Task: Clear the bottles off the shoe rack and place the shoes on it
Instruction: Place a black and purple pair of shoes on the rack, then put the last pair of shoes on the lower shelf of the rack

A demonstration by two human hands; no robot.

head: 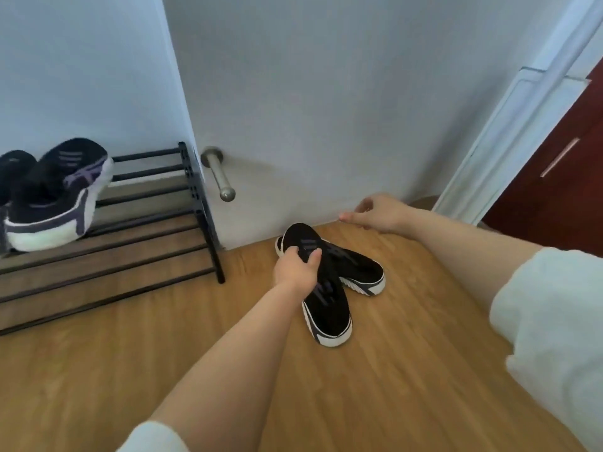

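Note:
A black metal shoe rack [195, 194] with slatted tiers stands at the left against the wall. A pair of black and white sneakers [55, 197] rests on its top tier. Two black slip-on shoes with white soles [329, 305] lie crossed on the wooden floor near the wall. My left hand [298, 267] grips the upper of these shoes where they overlap. My right hand [375, 212] hovers beyond them near the skirting, fingers loosely spread, holding nothing. No bottles are in view.
A metal door stop [220, 177] sticks out of the wall just right of the rack. A white door frame [509, 125] and a dark red door [561, 164] stand at the right. Wooden floor [163, 353] spreads in front of the rack.

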